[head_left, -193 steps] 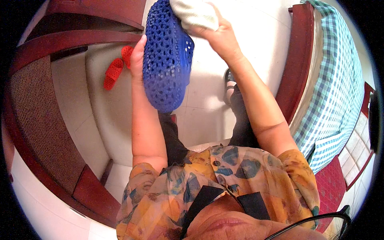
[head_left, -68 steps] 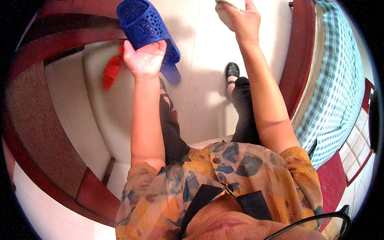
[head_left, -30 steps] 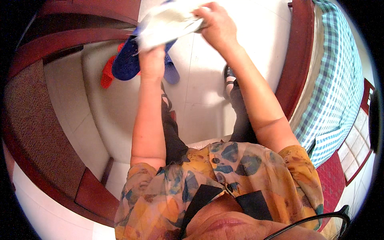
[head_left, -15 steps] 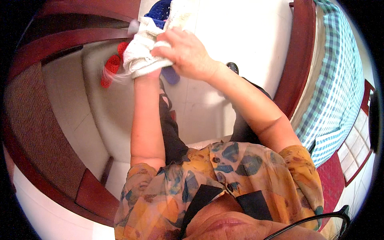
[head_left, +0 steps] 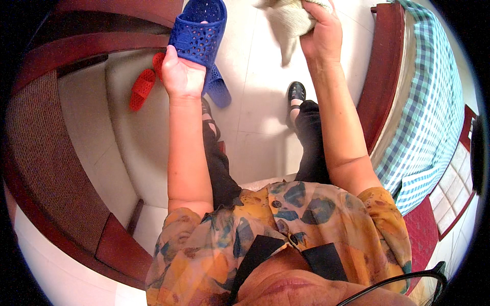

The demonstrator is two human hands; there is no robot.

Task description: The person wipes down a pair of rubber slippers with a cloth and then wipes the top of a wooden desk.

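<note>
A blue slipper point(head_left: 198, 38) with a perforated strap is held up by my left hand point(head_left: 181, 77). The fingers pass under its strap from the heel side and show through the holes, while the thumb presses on the strap's outside. To the right and apart from it, my right hand point(head_left: 324, 43) grips a pale cloth point(head_left: 287, 23) that hangs loosely and is slightly blurred. Below the held slipper, a second blue slipper point(head_left: 218, 89) lies on the floor, partly hidden.
Red slippers point(head_left: 142, 91) lie on the floor at left, beside dark red wooden furniture point(head_left: 102, 56). At right is a bed with a wooden edge point(head_left: 380, 76) and a checked cover point(head_left: 429, 107). My feet in black shoes point(head_left: 296, 94) stand on pale tiles point(head_left: 255, 112).
The cloth, earlier draped over my left hand, has come away to the right in my right hand. This uncovers my left hand and the blue slipper on it.
</note>
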